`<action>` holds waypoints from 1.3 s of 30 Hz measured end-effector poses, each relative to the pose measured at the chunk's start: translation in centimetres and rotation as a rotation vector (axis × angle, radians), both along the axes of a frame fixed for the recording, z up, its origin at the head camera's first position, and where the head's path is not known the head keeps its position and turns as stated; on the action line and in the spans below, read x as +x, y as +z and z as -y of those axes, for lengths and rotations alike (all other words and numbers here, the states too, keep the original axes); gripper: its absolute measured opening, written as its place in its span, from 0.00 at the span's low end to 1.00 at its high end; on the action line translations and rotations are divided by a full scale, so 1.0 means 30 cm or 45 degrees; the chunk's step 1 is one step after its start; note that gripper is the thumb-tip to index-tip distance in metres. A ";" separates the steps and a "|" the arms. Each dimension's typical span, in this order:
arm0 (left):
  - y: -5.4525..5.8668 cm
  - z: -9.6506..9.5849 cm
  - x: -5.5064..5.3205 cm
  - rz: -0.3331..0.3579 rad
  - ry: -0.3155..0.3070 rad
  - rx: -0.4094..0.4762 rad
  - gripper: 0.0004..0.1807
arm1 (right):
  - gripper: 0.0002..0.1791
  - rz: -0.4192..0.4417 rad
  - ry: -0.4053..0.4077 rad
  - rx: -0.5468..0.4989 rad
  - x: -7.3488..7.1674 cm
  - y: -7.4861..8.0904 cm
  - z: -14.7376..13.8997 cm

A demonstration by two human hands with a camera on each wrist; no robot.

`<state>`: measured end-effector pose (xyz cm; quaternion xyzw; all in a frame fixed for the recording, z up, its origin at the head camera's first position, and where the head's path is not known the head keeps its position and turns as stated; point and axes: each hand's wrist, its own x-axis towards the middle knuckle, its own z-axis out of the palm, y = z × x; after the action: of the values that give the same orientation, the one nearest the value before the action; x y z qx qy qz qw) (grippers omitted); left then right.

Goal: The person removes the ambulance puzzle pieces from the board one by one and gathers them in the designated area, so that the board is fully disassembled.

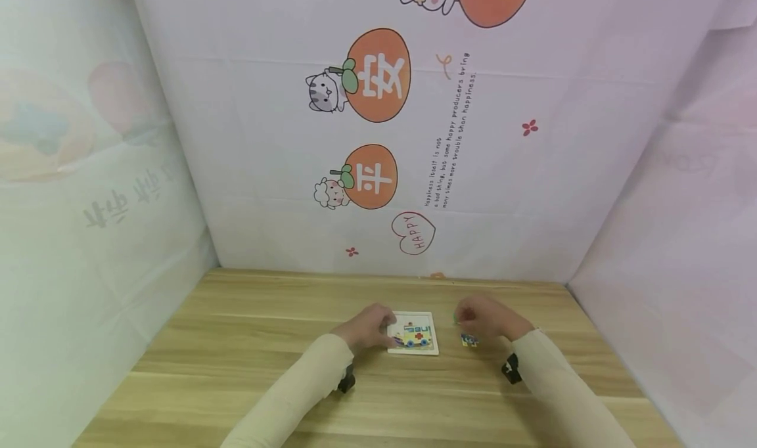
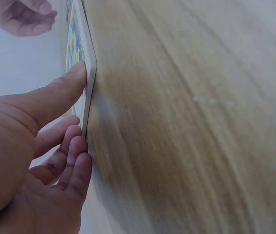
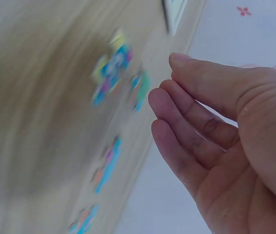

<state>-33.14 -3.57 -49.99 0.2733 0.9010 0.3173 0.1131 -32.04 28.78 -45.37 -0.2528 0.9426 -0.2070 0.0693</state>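
A small white-framed puzzle board [image 1: 420, 352] lies on the table, showing a yellow ambulance [image 1: 417, 334] with a red cross. My left hand [image 1: 367, 327] holds its left side; in the left wrist view the thumb [image 2: 77, 73] rests at the rim and the other fingers bend against the edge. To the right of the board, my right hand [image 1: 487, 316] hovers low with thumb and fingers apart and nothing between them. Just beside its fingertips in the right wrist view is a green and blue puzzle piece [image 3: 140, 91]. A yellow and blue cluster of pieces [image 3: 112, 70] lies close by.
Further loose pieces, one blue and orange [image 3: 107, 165] and another [image 3: 84, 220], lie along the wood-grain table [image 1: 266, 369]. White printed cloth [image 1: 284, 172] hangs behind and at both sides. Black wrist cameras [image 1: 511, 368] sit under the sleeves.
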 end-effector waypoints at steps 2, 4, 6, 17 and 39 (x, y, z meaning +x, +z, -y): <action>-0.006 -0.002 -0.005 -0.001 0.005 -0.007 0.29 | 0.03 -0.025 0.029 0.034 -0.007 0.009 0.032; -0.007 -0.003 -0.006 0.006 0.007 -0.005 0.30 | 0.07 -0.056 0.056 0.064 -0.015 0.012 0.067; -0.005 -0.005 -0.007 0.010 0.006 -0.003 0.30 | 0.08 -0.062 0.089 0.069 -0.024 0.013 0.105; 0.008 -0.016 -0.003 -0.016 -0.015 -0.025 0.29 | 0.11 0.035 0.113 0.005 -0.056 -0.011 0.251; 0.014 -0.055 -0.016 -0.156 -0.082 -0.166 0.27 | 0.14 0.057 0.173 -0.079 -0.050 -0.068 0.297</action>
<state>-33.61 -1.91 -49.58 0.3132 0.9157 0.2367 0.0854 -33.55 19.88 -47.41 -0.3136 0.9146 -0.2364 0.0965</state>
